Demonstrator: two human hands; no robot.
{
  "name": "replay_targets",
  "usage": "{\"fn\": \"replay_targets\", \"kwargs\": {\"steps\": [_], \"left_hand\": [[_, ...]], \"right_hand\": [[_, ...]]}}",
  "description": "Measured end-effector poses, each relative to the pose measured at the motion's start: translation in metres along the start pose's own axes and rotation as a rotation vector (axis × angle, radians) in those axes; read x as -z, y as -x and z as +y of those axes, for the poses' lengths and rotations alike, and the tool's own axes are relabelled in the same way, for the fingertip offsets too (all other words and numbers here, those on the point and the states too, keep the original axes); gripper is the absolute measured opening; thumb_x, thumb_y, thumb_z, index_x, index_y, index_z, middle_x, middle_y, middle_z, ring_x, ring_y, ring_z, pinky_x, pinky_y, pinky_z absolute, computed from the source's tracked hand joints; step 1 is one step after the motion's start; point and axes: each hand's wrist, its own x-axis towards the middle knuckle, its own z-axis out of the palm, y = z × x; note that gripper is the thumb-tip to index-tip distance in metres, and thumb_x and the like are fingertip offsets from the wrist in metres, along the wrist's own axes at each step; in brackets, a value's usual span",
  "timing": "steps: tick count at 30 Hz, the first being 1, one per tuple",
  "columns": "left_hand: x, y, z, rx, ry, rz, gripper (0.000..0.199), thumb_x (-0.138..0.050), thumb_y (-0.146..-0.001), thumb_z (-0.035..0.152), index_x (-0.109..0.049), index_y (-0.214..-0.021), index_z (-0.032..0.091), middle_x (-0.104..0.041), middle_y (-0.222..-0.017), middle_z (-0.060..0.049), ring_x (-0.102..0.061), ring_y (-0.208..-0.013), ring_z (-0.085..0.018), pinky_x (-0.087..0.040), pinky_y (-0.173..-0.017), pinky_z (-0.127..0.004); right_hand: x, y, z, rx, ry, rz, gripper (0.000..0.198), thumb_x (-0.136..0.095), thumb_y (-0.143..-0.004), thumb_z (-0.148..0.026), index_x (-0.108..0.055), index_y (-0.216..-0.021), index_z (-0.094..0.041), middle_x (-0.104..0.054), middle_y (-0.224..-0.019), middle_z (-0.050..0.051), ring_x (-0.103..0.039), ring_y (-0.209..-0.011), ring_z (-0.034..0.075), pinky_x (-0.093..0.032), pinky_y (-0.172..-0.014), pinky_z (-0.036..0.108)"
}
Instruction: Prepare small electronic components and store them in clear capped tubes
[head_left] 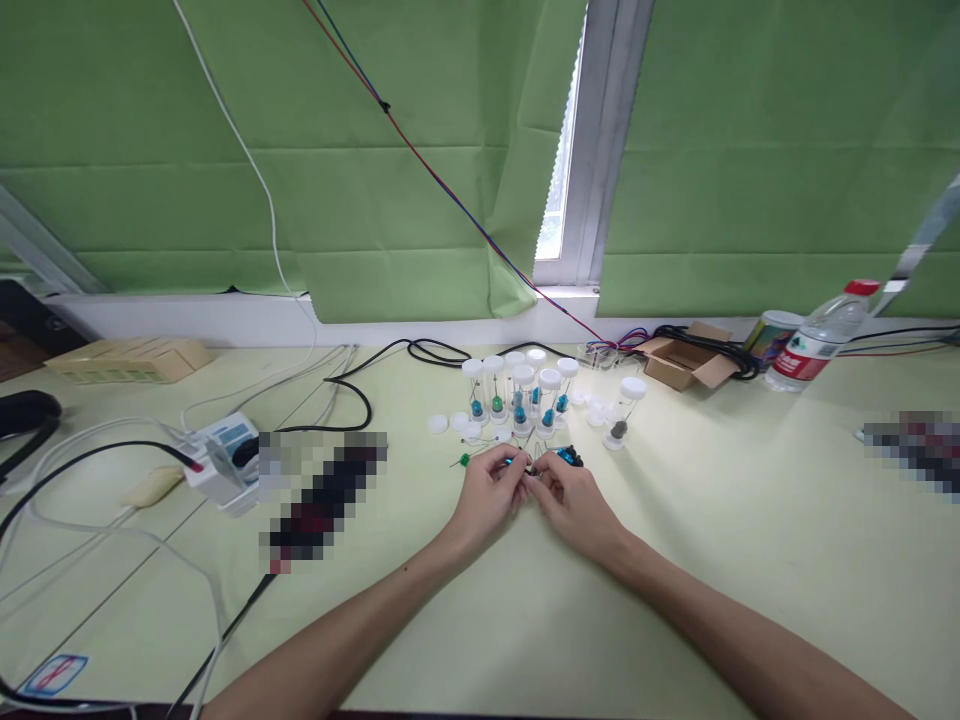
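Observation:
My left hand (489,492) and my right hand (576,498) meet at the middle of the table, both closed in a pinch. Between their fingertips is a small dark piece (531,472), mostly hidden by the fingers. A bit of blue shows by the left fingers. Just past my right fingers lies a small pile of blue and black pieces (571,456). A green piece on a thin wire (465,460) rests left of my left hand. Behind the hands stand several clear tubes with white caps (549,405), holding blue or green pieces on wires.
One clear tube with a dark piece (619,428) stands apart at the right. Loose white caps (438,424) lie left of the group. Farther out are an open cardboard box (679,365), a water bottle (814,345), a power strip (225,460) and trailing cables.

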Motion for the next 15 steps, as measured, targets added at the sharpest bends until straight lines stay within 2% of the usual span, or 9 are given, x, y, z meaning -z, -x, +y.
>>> {"fn": "replay_targets", "kwargs": {"steps": [15], "left_hand": [[0.0016,-0.0016,-0.0058,-0.003,-0.01,-0.003,0.022,-0.061,-0.083,0.037,-0.062,-0.073,0.017,-0.056,-0.056,0.002,-0.048,-0.044,-0.01,-0.037,-0.045,-0.022]], "right_hand": [[0.0008,-0.0002,-0.0016,0.004,0.027,-0.003,0.014,-0.05,-0.093,-0.025,-0.054,-0.08,-0.02,-0.057,-0.061,-0.003,-0.051,-0.054,0.014,-0.037,-0.054,0.024]]}}
